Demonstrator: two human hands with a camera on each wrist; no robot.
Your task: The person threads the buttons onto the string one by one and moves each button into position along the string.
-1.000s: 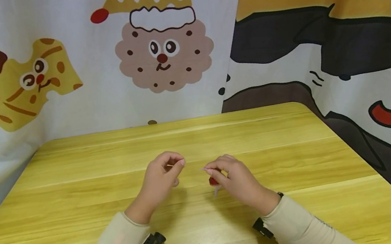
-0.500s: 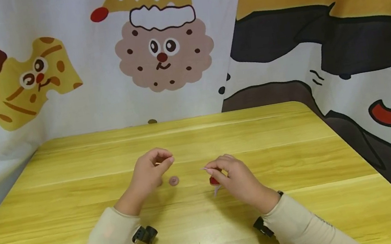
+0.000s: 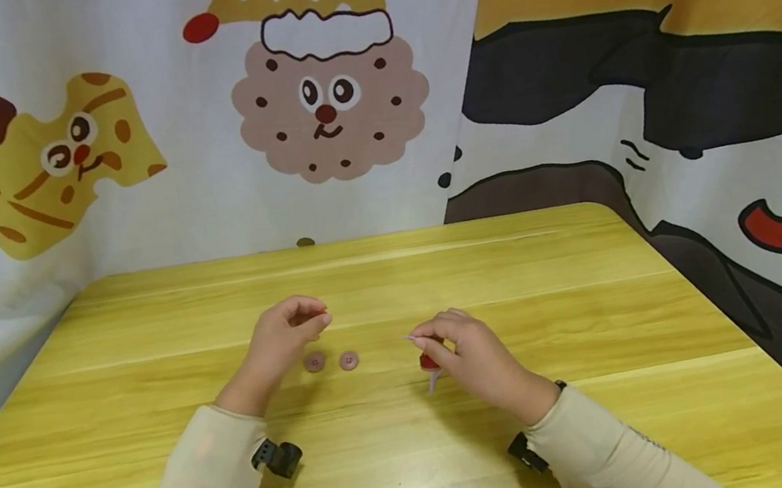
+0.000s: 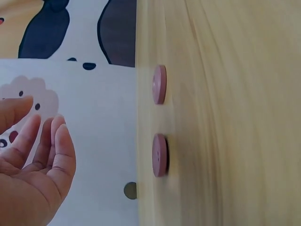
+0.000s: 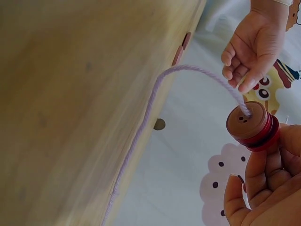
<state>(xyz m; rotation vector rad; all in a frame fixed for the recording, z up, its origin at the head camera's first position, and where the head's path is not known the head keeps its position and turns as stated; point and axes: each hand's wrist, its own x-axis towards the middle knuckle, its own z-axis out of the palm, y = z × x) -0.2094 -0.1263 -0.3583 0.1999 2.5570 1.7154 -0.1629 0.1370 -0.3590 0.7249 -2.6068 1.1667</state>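
Observation:
In the head view two pinkish-brown buttons, the left button [image 3: 314,362] and the right button [image 3: 349,361], lie side by side on the table. My left hand [image 3: 280,341] is raised just behind them, its fingers loosely bent; in the left wrist view the thumb stands apart from the fingers with nothing between. My right hand [image 3: 480,357] pinches a light purple yarn [image 5: 150,101], whose short end sticks out past the fingertips. Strung on it is a stack of red buttons [image 5: 265,136] with a brown button [image 5: 245,120] outermost, against the right fingers. The yarn's long tail droops onto the table.
The wooden table [image 3: 423,458] has rounded back corners and ends at a curtain [image 3: 167,218] printed with cartoon figures. A small black camera [image 3: 279,458] sits at the left wrist, and another black camera [image 3: 527,453] at the right.
My left hand has moved left and slightly back, away from the right hand. The right button, then the left one, has come into view on the table. The right hand stays in place.

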